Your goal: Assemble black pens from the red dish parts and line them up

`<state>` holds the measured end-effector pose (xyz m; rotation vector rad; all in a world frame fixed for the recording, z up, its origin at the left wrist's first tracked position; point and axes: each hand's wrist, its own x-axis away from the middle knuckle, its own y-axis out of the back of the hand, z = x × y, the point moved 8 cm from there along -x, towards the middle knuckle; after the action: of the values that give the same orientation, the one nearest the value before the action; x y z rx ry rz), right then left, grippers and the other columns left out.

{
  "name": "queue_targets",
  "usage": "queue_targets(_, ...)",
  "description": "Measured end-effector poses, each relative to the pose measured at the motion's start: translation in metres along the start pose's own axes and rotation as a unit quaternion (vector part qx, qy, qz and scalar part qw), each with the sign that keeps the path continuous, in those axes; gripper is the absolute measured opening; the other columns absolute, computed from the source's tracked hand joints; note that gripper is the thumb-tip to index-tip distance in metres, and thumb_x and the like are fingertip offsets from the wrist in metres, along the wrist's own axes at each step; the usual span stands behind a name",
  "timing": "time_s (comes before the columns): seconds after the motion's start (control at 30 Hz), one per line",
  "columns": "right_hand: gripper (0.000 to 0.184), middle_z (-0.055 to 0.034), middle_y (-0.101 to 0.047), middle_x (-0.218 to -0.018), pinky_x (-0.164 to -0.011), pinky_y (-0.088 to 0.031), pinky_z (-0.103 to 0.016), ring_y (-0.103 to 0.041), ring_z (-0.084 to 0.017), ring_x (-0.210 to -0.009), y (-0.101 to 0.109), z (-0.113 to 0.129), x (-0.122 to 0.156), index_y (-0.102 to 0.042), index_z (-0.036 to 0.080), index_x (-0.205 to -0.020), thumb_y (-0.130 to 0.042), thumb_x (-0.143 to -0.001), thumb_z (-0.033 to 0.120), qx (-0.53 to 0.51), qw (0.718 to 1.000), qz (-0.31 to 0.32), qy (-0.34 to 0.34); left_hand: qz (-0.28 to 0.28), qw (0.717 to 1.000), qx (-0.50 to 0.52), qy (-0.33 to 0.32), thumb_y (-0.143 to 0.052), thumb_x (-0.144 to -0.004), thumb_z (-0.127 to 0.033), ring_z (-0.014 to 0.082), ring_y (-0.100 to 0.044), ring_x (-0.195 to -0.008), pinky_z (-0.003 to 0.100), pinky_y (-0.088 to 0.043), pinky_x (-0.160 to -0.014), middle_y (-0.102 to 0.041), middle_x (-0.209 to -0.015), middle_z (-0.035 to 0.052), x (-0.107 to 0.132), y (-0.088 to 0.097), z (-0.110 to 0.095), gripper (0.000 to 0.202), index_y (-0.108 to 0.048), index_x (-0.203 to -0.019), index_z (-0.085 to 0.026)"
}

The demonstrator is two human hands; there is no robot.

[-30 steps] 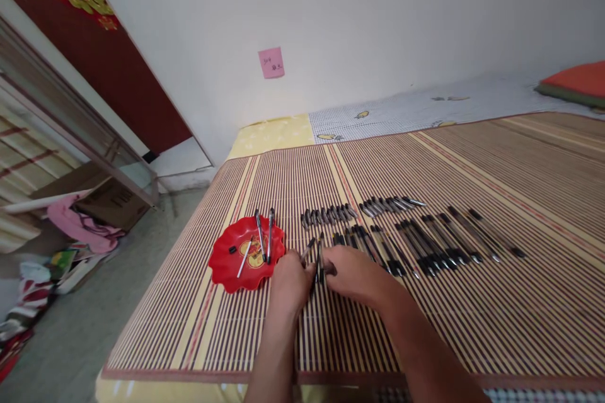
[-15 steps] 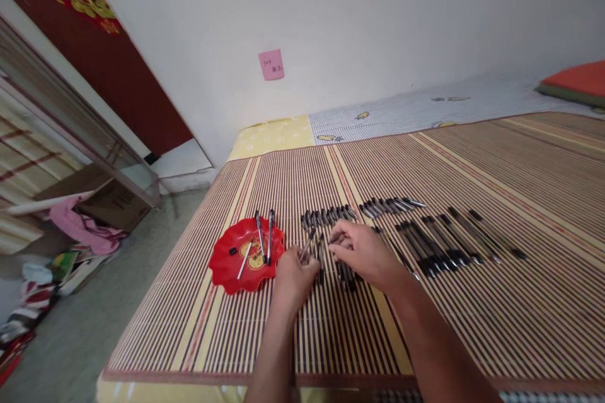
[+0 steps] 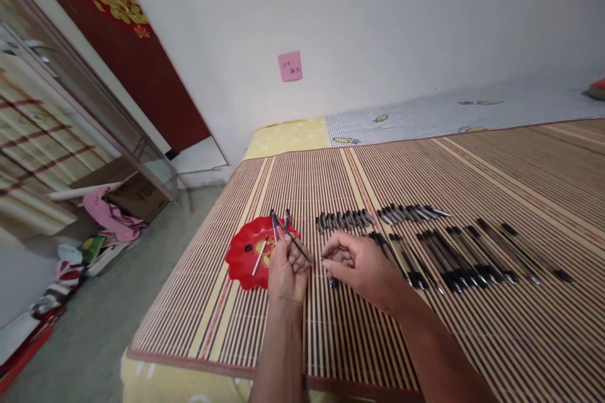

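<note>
My left hand (image 3: pixel 286 277) is closed around a dark slim pen (image 3: pixel 299 248), palm partly turned up, at the right edge of a red scalloped plate (image 3: pixel 239 264). My right hand (image 3: pixel 362 267) is close by on the right, thumb and fingers pinched together; whatever is between them is too small to make out. On the plate lie a black cap (image 3: pixel 248 247), a thin white stick (image 3: pixel 259 258) and two pens that lean over its far rim, partly behind my left hand. Below my right hand, pen ends (image 3: pixel 332 283) show on the mat.
Beyond my hands, a row of short black pen parts (image 3: pixel 345 220) continues into another row (image 3: pixel 411 213). Several long pens (image 3: pixel 454 261) lie side by side on the striped mat (image 3: pixel 227 334) at right. A pink note (image 3: pixel 290 67) is stuck on the wall.
My left hand has rolled palm-up and come nearer the plate, with the pen now slanting down to the right. My right hand stays pinched beside it. The view has swung slightly left.
</note>
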<state>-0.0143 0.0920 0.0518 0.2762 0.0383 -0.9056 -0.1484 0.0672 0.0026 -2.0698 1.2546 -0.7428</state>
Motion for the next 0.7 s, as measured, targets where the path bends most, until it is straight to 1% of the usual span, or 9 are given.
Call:
queue_targets(0.13, 0.006, 0.0024, -0.061, -0.069, -0.059, -0.047, -0.024, -0.057, -0.012, -0.064, -0.011, 0.003, -0.001, -0.063, 0.019, -0.085, -0.060, -0.080, 0.015, 0.018, 1.000, 0.000, 0.009, -0.042, 0.998, 0.000, -0.052, -0.068, -0.079, -0.028, 0.0031, -0.020, -0.037, 0.017, -0.017, -0.038, -0.023, -0.048, -0.0117, 0.000, 0.006, -0.011, 0.041, -0.029, -0.065, -0.022)
queue_targets(0.27, 0.007, 0.0031, -0.059, -0.067, -0.058, -0.045, -0.024, -0.056, -0.012, -0.062, -0.015, 0.002, -0.003, -0.063, 0.019, -0.086, -0.060, -0.080, 0.016, 0.025, 1.000, -0.013, 0.007, -0.069, 0.995, 0.017, -0.074, -0.068, -0.078, -0.025, 0.0026, -0.021, -0.037, 0.018, -0.016, -0.038, -0.027, -0.047, -0.0116, 0.001, 0.009, -0.014, 0.041, -0.029, -0.063, -0.021)
queue_targets(0.5, 0.005, 0.0022, -0.060, -0.067, -0.057, -0.045, -0.025, -0.058, -0.013, -0.061, -0.012, 0.010, -0.003, -0.060, 0.019, -0.083, -0.058, -0.079, 0.017, 0.002, 0.998, -0.060, 0.027, -0.053, 0.992, 0.016, -0.117, -0.070, -0.076, -0.025, 0.0033, -0.026, -0.036, 0.019, -0.018, -0.039, -0.036, -0.046, -0.0096, 0.005, 0.001, -0.018, 0.036, -0.037, -0.063, -0.020)
queue_targets(0.6, 0.005, 0.0023, -0.059, -0.065, -0.055, -0.046, -0.026, -0.059, -0.014, -0.060, -0.009, 0.007, -0.003, -0.060, 0.019, -0.085, -0.058, -0.080, 0.019, -0.023, 0.997, -0.072, 0.019, -0.053, 0.989, 0.015, -0.137, -0.070, -0.075, -0.023, 0.0037, -0.026, -0.036, 0.019, -0.018, -0.039, -0.039, -0.046, -0.0095, 0.007, 0.000, -0.022, 0.035, -0.037, -0.064, -0.021)
queue_targets(0.7, 0.006, 0.0022, -0.059, -0.064, -0.054, -0.046, -0.027, -0.059, -0.015, -0.059, -0.006, 0.005, -0.003, -0.061, 0.019, -0.086, -0.059, -0.082, 0.022, -0.020, 0.996, -0.087, 0.013, -0.060, 0.987, 0.011, -0.151, -0.071, -0.073, -0.022, 0.0039, -0.027, -0.037, 0.019, -0.018, -0.039, -0.040, -0.047, -0.0092, 0.008, 0.001, -0.026, 0.035, -0.037, -0.064, -0.021)
